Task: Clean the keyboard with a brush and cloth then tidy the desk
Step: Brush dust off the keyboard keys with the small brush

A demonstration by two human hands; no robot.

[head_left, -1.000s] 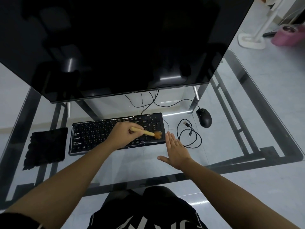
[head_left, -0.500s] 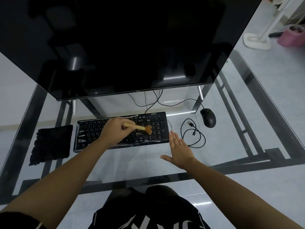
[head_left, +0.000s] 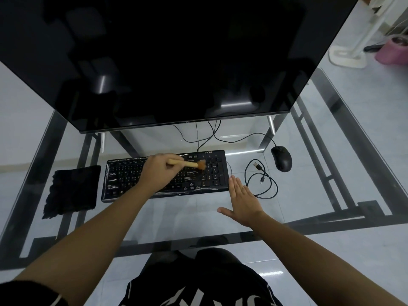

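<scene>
Now, under the dark monitor (head_left: pixel 176 62), the glass bench (head_left: pixel 176 217) is carrying the black keyboard (head_left: pixel 123 180) at centre. A black cloth (head_left: pixel 72 191) is lying untouched just left of it; a loose USB cable (head_left: pixel 262 182) and a mouse (head_left: pixel 281 158) are sitting to its right.

Of the hands, the left (head_left: pixel 156 171) is gripping the wooden brush (head_left: pixel 189 164), bristles working the keys near the numpad's top. The right (head_left: pixel 242 199) is lying flat, fingers straight, just beside the keyboard's right end.

Judging: brushing is underway; wiping and tidying are waiting.

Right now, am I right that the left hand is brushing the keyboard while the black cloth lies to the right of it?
Not quite: the head view shows the black cloth lying to the left of the keyboard, not the right. The left hand is indeed brushing the keyboard.
</scene>
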